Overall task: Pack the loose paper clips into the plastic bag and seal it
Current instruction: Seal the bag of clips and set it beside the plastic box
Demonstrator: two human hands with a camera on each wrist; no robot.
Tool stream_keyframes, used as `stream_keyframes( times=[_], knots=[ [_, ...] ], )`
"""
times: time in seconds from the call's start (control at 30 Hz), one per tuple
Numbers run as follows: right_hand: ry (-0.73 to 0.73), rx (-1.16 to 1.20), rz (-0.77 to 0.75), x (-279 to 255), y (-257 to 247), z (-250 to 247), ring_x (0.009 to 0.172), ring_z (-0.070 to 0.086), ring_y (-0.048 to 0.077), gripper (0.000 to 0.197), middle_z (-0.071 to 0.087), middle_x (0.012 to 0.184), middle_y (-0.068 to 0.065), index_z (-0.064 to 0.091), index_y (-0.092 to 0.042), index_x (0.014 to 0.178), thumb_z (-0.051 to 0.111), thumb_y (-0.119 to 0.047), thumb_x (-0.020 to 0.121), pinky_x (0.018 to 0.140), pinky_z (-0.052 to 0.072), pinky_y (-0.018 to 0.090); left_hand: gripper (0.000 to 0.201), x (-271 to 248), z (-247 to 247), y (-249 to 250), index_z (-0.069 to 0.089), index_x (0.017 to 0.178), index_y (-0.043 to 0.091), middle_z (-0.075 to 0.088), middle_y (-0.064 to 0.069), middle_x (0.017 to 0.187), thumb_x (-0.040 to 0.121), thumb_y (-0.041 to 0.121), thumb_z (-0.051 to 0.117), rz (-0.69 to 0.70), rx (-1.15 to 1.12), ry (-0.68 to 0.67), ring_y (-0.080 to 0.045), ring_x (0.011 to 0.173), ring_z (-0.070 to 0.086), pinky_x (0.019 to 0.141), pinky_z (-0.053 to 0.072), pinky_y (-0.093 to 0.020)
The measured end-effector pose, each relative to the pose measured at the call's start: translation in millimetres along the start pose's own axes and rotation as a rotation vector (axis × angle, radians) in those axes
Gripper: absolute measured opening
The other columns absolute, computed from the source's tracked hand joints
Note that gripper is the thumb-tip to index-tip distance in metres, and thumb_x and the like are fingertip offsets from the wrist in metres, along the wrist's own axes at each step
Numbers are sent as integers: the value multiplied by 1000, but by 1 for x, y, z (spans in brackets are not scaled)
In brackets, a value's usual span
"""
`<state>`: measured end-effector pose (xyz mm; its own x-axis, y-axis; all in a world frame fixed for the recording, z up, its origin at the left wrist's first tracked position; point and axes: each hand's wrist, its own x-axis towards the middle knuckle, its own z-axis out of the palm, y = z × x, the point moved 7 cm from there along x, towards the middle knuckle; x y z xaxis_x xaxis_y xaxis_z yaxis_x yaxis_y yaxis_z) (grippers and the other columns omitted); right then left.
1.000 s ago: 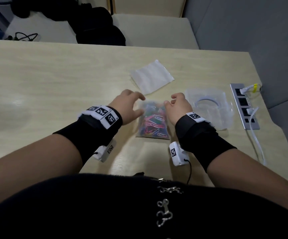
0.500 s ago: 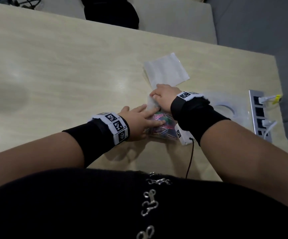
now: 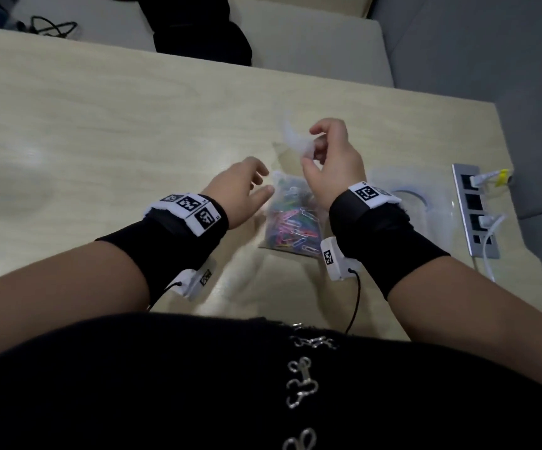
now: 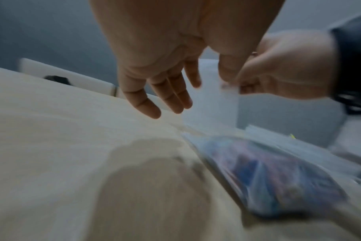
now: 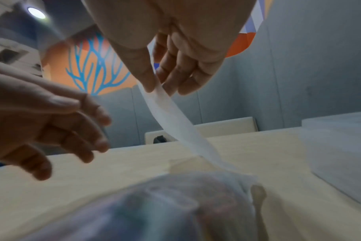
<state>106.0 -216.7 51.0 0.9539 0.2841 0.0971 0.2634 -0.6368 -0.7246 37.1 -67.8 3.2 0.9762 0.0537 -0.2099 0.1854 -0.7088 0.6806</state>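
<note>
A clear bag of coloured paper clips [image 3: 292, 219] lies on the wooden table [image 3: 100, 151] between my wrists; it shows blurred in the left wrist view [image 4: 274, 176] and the right wrist view [image 5: 175, 203]. My right hand [image 3: 311, 151] is raised above its far end and pinches an empty whitish plastic bag [image 3: 295, 138] between thumb and fingers [image 5: 150, 78]. The bag hangs down as a thin sheet [image 5: 175, 124] [image 4: 212, 104]. My left hand [image 3: 256, 186] hovers just left of the clip bag, fingers [image 4: 155, 104] spread and holding nothing.
A clear plastic pack with a white ring inside [image 3: 425, 206] lies right of my right wrist. A grey power strip [image 3: 474, 216] with white cables sits at the table's right edge. A black bag [image 3: 198, 37] rests on the bench beyond the table.
My right hand has lifted the whitish bag off the table. My left hand has come off the clip bag and moved a little left, fingers spread.
</note>
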Motion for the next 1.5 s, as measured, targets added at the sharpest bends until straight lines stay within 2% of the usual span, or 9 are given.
stream_keyframes(
  times=[0.2,0.37,0.53,0.63,0.77,1.0,1.3,1.4,1.5],
  knots=[
    [-38,284,80,-35,-19,-3,81,69,12,36,59,89,-13,43,-22,121,57,-14,89,75,55,25,89,-11,-7,32,27,143,28,58,5,125,72,41,78,100,-161,-83,-9,109,57,91,43,-25],
    [-68,430,58,-55,-19,-4,97,70,11,20,72,102,-4,45,-30,111,43,-19,95,86,55,38,49,-13,-12,47,46,129,20,66,1,92,84,24,65,56,-114,112,-18,85,58,68,38,-23],
    [105,49,122,-66,24,-45,91,62,17,20,64,98,0,57,-17,109,57,-21,89,86,47,28,27,-13,-29,43,53,109,24,73,1,79,83,15,58,21,-173,215,-22,86,67,76,53,-32],
    [-22,-396,304,-72,82,-60,119,52,27,50,55,128,9,53,-16,124,64,-40,81,101,43,36,30,-12,-40,37,51,112,23,73,-3,85,83,17,59,3,-196,275,-24,86,68,79,56,-40],
    [-257,-683,438,-98,129,-66,134,40,30,92,40,146,8,33,-21,143,72,-57,68,108,38,46,31,-14,-42,45,51,112,22,72,-1,91,84,18,61,27,-195,305,-22,87,68,79,54,-35],
    [-296,-881,266,-115,120,-81,127,41,29,74,47,136,4,43,-28,137,66,-59,74,102,35,42,28,-20,-16,79,51,110,23,74,-5,89,85,14,59,68,-304,260,-19,80,71,78,55,-32],
    [-67,-538,105,-107,108,-136,119,50,29,63,57,123,9,54,-22,131,47,-65,86,101,37,42,24,-15,18,117,50,91,34,72,5,75,84,12,57,89,-502,265,-11,74,70,74,51,-27],
    [105,-184,159,-107,117,-162,101,58,18,51,61,113,7,62,-16,123,54,-53,88,89,42,24,26,-13,28,138,51,96,29,70,2,76,85,6,58,143,-598,211,-6,74,69,78,53,-25],
    [247,45,263,-111,129,-182,82,53,5,38,61,96,-1,67,-16,106,54,-48,91,67,37,4,29,-9,40,156,52,99,27,66,-7,84,84,4,61,189,-710,118,-25,84,68,83,55,-37]
  ],
)
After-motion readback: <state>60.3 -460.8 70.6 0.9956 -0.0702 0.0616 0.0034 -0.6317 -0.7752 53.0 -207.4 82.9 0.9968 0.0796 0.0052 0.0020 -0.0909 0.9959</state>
